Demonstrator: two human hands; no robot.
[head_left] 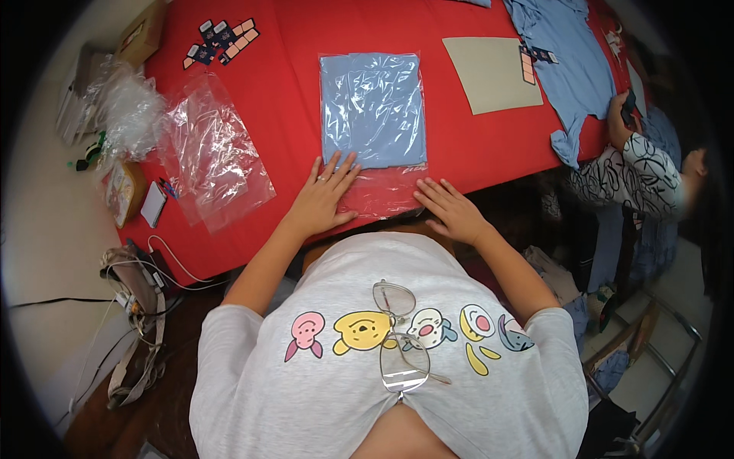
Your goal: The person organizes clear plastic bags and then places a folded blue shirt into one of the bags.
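A folded light-blue garment [372,115] lies flat inside a clear plastic bag [386,190] on the red-covered table. The bag's unfilled end, toward me, lies wrinkled on the cloth. My left hand [325,195] rests flat with its fingers spread, fingertips on the lower left corner of the packed garment. On the other side, my right hand [451,208] lies flat at the right edge of the bag's unfilled end, fingers stretched out. Neither hand grips anything.
Clear empty bags [218,157] lie at left, near a phone [153,205] and cables. Dark tags with pale stickers [222,40] sit at far left. A grey-beige board [493,75] and another blue garment [569,69] are at right, beside a person in patterned sleeves [650,172].
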